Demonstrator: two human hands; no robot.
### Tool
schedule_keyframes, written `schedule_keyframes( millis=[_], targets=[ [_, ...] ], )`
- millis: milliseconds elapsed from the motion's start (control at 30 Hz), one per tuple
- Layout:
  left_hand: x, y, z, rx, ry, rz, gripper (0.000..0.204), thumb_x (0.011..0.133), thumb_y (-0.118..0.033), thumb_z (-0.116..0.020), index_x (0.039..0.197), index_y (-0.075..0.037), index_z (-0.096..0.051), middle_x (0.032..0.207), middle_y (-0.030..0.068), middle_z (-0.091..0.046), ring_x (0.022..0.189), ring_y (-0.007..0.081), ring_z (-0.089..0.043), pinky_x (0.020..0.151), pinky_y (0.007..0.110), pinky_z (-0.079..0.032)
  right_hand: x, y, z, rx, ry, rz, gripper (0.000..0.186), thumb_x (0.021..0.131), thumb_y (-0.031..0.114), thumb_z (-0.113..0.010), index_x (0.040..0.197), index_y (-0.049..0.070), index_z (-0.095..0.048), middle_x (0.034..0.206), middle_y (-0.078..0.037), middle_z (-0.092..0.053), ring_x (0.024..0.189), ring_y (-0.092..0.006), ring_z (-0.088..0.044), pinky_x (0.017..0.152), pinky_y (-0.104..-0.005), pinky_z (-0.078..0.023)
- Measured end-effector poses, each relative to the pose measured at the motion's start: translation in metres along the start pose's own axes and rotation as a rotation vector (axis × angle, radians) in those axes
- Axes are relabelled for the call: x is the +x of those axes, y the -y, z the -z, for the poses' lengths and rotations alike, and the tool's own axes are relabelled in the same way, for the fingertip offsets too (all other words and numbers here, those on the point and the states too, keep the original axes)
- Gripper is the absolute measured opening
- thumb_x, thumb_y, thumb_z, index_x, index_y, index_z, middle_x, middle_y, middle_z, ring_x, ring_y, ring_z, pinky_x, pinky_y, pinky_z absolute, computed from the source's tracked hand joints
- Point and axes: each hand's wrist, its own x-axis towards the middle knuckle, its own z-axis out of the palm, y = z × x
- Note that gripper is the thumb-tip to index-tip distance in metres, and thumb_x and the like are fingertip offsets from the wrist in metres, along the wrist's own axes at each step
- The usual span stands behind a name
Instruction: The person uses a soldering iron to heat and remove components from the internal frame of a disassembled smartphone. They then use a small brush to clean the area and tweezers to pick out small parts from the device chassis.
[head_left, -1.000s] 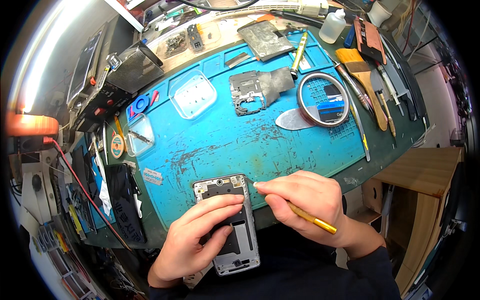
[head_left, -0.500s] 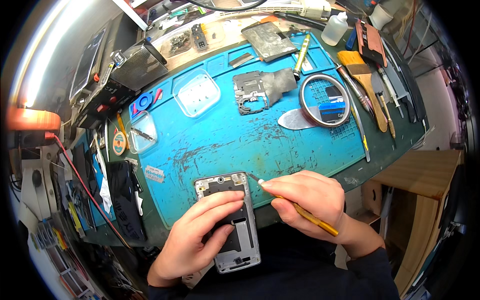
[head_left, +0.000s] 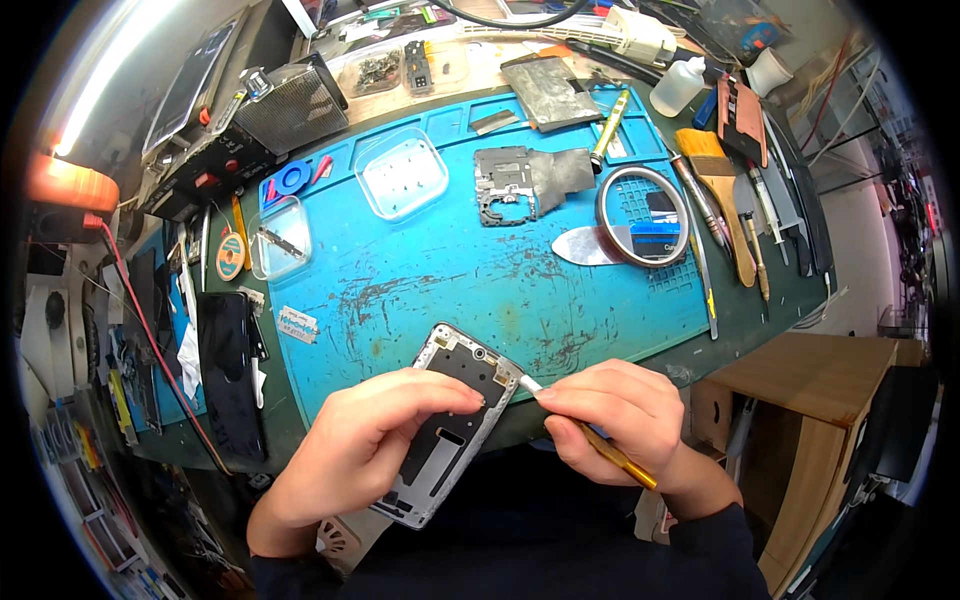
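Observation:
A silver-rimmed phone frame with a dark inner plate lies tilted near the front edge of the mat, its top end leaning right. My left hand grips it from the left side, fingertips resting over its inner face. My right hand pinches a slim craft knife with a gold handle and silver collar. Its tip meets the frame's upper right corner; the blade itself is too small to make out there.
On the blue mat lie a clear tray of tiny screws, a dark phone midframe part and a tape roll. A brush lies right; a black phone lies left. A wooden cabinet stands right.
The phone frame has turned clockwise, its lower end swinging left along with my left hand. The knife tip stays at the same corner. The whole view has shifted slightly.

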Motion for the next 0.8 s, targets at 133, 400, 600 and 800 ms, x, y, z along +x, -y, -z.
schedule_keyframes(
  millis=[133,400,600,800],
  targets=[
    [0.0041,0.0005,0.0057,-0.049,0.022,0.027,0.029,0.098,0.018,-0.057,0.114,0.005,-0.077,0.116,0.0189,-0.080,0.112,0.0317,-0.077,0.098,0.038,-0.059,-0.0056,-0.0022,-0.0002,-0.022,0.021,-0.011,0.025,0.083,0.001,-0.085,0.106,0.002,-0.078,0.093,-0.010,-0.080,0.076,-0.0241,-0.077,0.067,-0.0323,-0.062],
    [0.0080,-0.0013,0.0095,-0.087,0.030,0.055,0.029,0.095,0.018,-0.058,0.111,0.005,-0.078,0.113,0.0191,-0.081,0.110,0.0317,-0.078,0.097,0.038,-0.060,-0.0061,-0.0022,0.0000,-0.049,0.025,-0.019,0.025,0.080,0.000,-0.085,0.105,0.002,-0.079,0.094,-0.009,-0.080,0.076,-0.0234,-0.077,0.069,-0.0319,-0.062],
    [0.0080,0.0006,0.0096,-0.108,0.028,0.082,0.030,0.093,0.019,-0.057,0.110,0.005,-0.078,0.112,0.0195,-0.081,0.110,0.0320,-0.078,0.097,0.039,-0.060,-0.0070,-0.0032,0.0015,-0.056,0.037,-0.016,0.026,0.079,-0.001,-0.085,0.104,0.002,-0.080,0.092,-0.009,-0.080,0.076,-0.0230,-0.077,0.069,-0.0313,-0.063],
    [0.0071,-0.0012,0.0104,-0.125,0.023,0.102,0.032,0.090,0.019,-0.057,0.109,0.006,-0.078,0.113,0.0198,-0.081,0.110,0.0324,-0.078,0.098,0.038,-0.060,-0.0073,-0.0002,0.0033,-0.068,0.049,-0.035,0.027,0.078,-0.002,-0.085,0.104,0.002,-0.080,0.092,-0.009,-0.080,0.077,-0.0235,-0.078,0.069,-0.0318,-0.064]
  ],
)
